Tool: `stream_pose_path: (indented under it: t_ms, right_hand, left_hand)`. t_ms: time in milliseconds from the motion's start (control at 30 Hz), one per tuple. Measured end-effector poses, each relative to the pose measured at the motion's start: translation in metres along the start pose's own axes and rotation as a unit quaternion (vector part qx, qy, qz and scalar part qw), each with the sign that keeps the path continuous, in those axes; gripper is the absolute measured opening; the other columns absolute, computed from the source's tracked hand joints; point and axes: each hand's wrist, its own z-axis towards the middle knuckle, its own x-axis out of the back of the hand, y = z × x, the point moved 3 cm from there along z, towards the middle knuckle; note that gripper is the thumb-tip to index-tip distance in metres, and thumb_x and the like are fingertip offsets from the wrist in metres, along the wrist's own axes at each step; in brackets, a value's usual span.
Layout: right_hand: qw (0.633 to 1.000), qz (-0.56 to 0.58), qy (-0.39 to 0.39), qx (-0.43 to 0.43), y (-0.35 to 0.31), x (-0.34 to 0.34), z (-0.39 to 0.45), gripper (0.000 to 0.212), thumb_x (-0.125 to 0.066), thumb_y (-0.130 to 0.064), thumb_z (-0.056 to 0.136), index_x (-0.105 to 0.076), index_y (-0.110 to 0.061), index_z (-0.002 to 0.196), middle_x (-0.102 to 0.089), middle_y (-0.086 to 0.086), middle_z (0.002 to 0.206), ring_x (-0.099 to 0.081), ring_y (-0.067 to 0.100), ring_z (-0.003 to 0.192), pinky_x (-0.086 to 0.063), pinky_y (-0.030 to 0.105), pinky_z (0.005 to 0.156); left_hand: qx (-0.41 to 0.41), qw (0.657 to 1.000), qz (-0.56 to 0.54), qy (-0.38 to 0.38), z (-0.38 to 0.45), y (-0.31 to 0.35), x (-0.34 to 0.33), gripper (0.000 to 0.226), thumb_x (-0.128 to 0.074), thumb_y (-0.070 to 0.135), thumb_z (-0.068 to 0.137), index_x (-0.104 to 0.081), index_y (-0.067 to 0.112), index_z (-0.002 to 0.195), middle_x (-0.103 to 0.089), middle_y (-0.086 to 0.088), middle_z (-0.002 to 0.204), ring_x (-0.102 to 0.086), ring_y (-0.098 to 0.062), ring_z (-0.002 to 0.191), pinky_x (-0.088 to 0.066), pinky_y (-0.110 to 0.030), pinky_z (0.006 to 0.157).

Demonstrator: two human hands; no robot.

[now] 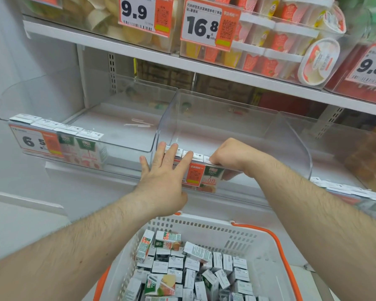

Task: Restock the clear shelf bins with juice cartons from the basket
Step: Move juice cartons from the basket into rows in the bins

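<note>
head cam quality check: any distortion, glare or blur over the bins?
Head view: wide-angle bowing curves the shelf edge; light is flat, with only faint shadows; soft reflections haze the middle bin walls; stock behind the bins is blurred; both hands, left hand and right hand, and the basket look sharp.

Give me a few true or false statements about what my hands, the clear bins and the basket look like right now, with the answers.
1. The left hand lies flat with straight fingers against the front of the middle bin. True.
2. The right hand holds a carton above the basket. False: it is curled at the bin's front row of cartons.
3. The basket is empty. False: many juice cartons fill it.
4. The left bin has cartons along its front. True.
</note>
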Motion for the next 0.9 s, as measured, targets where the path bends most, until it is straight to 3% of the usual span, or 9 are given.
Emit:
stream_pose_path:
  t_ms: [200,300,367,433,500,633,700,833,900]
  right_hand:
    - [0.998,-0.068,0.016,-0.009,-0.003,-0.001,-0.006,0.025,-0.050,-0.026,0.093,-0.070,-0.011,0.101,-0.075,0.001,0.088,-0.073,0.016,0.076,-0.056,0.034,0.079]
    - [0.982,-0.125,0.145,0.007,0.004,-0.001,-0.014,0.029,-0.057,-0.038,0.090,-0.071,-0.015,0.101,-0.073,0.001,0.099,-0.067,0.023,0.089,-0.051,0.032,0.074]
    - [0.939,-0.120,0.309,0.094,0.016,-0.004,-0.033,0.027,-0.057,-0.035,0.091,-0.072,-0.017,0.104,-0.070,0.001,0.104,-0.064,0.026,0.098,-0.051,0.035,0.080]
    - [0.862,-0.060,0.439,0.246,0.030,-0.014,-0.058,0.020,-0.056,-0.025,0.087,-0.073,-0.014,0.090,-0.071,0.001,0.093,-0.064,0.023,0.085,-0.049,0.035,0.075]
    - [0.829,-0.034,0.458,0.319,0.054,-0.033,-0.073,0.020,-0.054,-0.024,0.081,-0.069,-0.014,0.074,-0.067,-0.002,0.075,-0.057,0.018,0.066,-0.044,0.029,0.065]
    - [0.946,-0.089,0.248,0.188,0.120,-0.080,-0.064,0.017,-0.055,-0.021,0.083,-0.070,-0.019,0.075,-0.064,-0.007,0.075,-0.056,0.015,0.073,-0.049,0.030,0.069]
    - [0.979,-0.117,0.118,0.120,0.153,-0.106,-0.050,0.016,-0.056,-0.019,0.085,-0.070,-0.020,0.078,-0.071,-0.004,0.086,-0.063,0.020,0.084,-0.052,0.032,0.075]
    - [0.983,-0.143,-0.108,0.040,0.198,-0.155,-0.031,0.017,-0.062,-0.024,0.088,-0.074,-0.013,0.093,-0.070,0.000,0.102,-0.063,0.019,0.096,-0.050,0.028,0.080]
    - [0.972,-0.173,-0.160,0.014,0.217,-0.177,-0.026,0.022,-0.062,-0.025,0.089,-0.073,-0.008,0.098,-0.070,0.007,0.106,-0.063,0.022,0.096,-0.049,0.029,0.078]
  left_hand:
    - [-0.001,1.000,0.001,-0.008,-0.003,-0.001,0.003,0.100,-0.059,0.035,0.089,0.021,0.039,0.149,0.034,0.000,0.157,0.040,-0.026,0.139,0.014,-0.060,0.115]
    - [-0.015,0.998,0.052,0.013,-0.011,0.002,0.003,0.101,-0.057,0.037,0.089,0.026,0.040,0.147,0.041,-0.004,0.152,0.043,-0.030,0.137,0.016,-0.060,0.114]
    - [-0.059,0.993,0.080,0.068,-0.020,0.012,0.002,0.096,-0.055,0.036,0.088,0.019,0.039,0.150,0.033,-0.004,0.155,0.034,-0.032,0.141,0.012,-0.057,0.115]
    - [-0.113,0.984,0.073,0.116,-0.029,0.023,0.000,0.086,-0.055,0.035,0.085,0.000,0.037,0.152,0.011,-0.003,0.157,0.013,-0.029,0.145,-0.001,-0.050,0.116]
    - [-0.157,0.980,0.070,0.102,-0.037,0.029,-0.009,0.076,-0.056,0.037,0.084,-0.017,0.035,0.149,-0.013,-0.001,0.152,-0.010,-0.025,0.139,-0.015,-0.044,0.111]
    - [-0.160,0.979,0.070,-0.106,-0.041,0.024,-0.053,0.053,-0.055,0.037,0.090,-0.042,0.031,0.141,-0.045,0.005,0.142,-0.039,-0.019,0.131,-0.034,-0.038,0.108]
    - [-0.127,0.970,0.047,-0.202,-0.038,0.015,-0.080,0.045,-0.054,0.036,0.092,-0.048,0.029,0.136,-0.053,0.004,0.136,-0.050,-0.019,0.122,-0.043,-0.036,0.101]
    - [-0.065,0.947,0.065,-0.307,-0.032,0.000,-0.133,0.039,-0.052,0.029,0.092,-0.053,0.025,0.131,-0.057,0.000,0.129,-0.054,-0.021,0.112,-0.047,-0.034,0.093]
    - [-0.042,0.944,0.057,-0.322,-0.031,-0.002,-0.160,0.037,-0.051,0.024,0.093,-0.055,0.022,0.130,-0.057,-0.003,0.129,-0.055,-0.022,0.110,-0.046,-0.031,0.086]
